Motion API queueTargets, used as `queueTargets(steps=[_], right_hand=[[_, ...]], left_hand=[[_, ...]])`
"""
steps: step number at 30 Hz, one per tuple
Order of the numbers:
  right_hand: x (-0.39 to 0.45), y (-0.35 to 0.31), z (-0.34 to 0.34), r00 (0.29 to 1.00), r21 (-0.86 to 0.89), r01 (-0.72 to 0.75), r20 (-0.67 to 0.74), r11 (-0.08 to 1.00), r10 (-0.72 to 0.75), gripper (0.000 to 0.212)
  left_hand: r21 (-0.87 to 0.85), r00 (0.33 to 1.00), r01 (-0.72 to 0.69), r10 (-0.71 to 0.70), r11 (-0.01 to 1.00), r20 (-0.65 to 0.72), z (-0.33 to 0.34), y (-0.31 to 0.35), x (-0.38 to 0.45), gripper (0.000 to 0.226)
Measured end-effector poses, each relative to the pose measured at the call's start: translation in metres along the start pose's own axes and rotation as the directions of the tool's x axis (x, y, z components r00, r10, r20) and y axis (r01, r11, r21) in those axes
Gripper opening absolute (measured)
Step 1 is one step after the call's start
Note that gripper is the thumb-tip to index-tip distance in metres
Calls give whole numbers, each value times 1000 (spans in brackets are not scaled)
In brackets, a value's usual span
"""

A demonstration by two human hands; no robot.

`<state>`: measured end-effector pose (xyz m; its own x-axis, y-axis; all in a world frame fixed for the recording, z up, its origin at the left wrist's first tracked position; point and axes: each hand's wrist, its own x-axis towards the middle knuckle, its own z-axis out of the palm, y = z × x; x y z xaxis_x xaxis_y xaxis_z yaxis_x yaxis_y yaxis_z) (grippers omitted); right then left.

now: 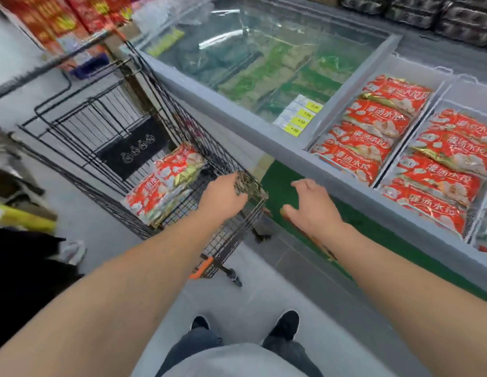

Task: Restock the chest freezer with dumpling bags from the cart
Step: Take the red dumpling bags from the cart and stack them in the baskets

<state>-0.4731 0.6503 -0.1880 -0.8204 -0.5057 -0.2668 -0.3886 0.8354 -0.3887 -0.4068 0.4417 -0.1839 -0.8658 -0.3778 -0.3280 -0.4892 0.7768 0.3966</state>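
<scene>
A black wire cart (106,126) stands left of the chest freezer (237,115). Red dumpling bags (161,191) lie stacked in the cart's near right corner. My left hand (223,197) reaches over the cart's near corner, just right of those bags, with its fingertips behind the mesh and nothing visibly in it. My right hand (310,208) hovers between cart and freezer front, fingers loosely bent, holding nothing. In the freezer's uncovered section, two rows of the same red bags (372,126) (449,164) lie in wire-divided bins.
A glass lid (264,50) covers the freezer's left part, with green packs beneath and yellow price tags (302,118) at its edge. Red boxes (74,17) are stacked behind the cart. Another person's shoe (74,251) is on the floor at left. My feet (286,325) stand close to the freezer.
</scene>
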Motion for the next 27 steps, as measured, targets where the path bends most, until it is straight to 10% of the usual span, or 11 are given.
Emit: queueTargets(steps=[16,27], right_hand=[[86,-298,173,972,-25,-46,229,999,51,65],[165,-360,211,948,-42,-124,291,991,131,65]], left_hand=[[-182,985,169,-159,969,71,-105,-333,29,56],[-157,941,268,-224,950,255,-133,-410,105,57]])
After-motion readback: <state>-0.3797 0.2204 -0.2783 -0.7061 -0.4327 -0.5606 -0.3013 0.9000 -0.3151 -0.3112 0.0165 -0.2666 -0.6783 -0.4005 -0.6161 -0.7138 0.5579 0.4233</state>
